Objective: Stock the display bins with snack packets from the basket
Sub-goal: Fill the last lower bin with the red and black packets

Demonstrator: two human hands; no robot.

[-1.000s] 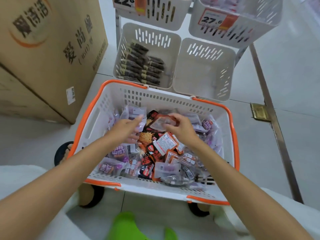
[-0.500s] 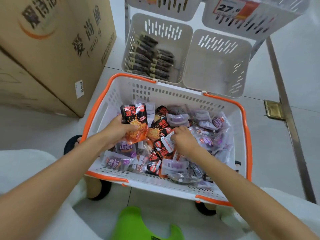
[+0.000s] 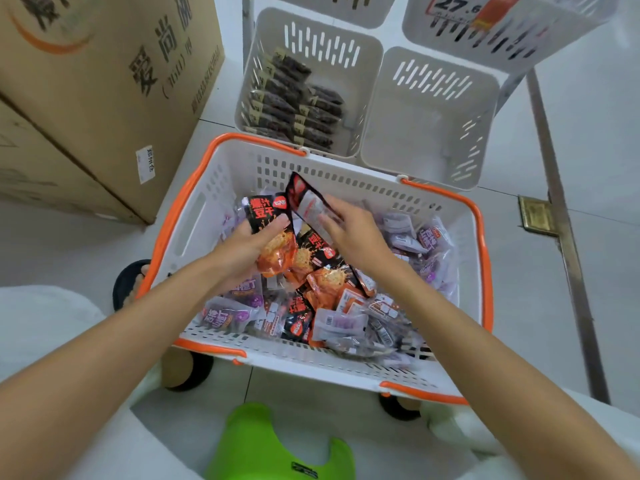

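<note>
Tiled floor (image 3: 588,258) of a shop aisle: both hands are working over the snack basket (image 3: 239,168).

The left hand (image 3: 242,252) is gripping a black-and-orange packet (image 3: 266,216), with the thumb lying across its face. The right hand (image 3: 358,237) is pinching a second packet (image 3: 310,202), which is tilting with its pale back panel facing the camera, just beside the first. Both packets are hanging above the loose packets (image 3: 412,244), orange and purple, which are filling the white, orange-rimmed basket. Beyond the basket's far wall, two display bins are sitting side by side: the left display bin (image 3: 322,43) is holding rows of dark packets (image 3: 294,105), and the right display bin (image 3: 433,133) is touching it. A cardboard box (image 3: 104,84) is standing to the left, and a green stool (image 3: 277,445) is showing at the bottom edge.
</note>
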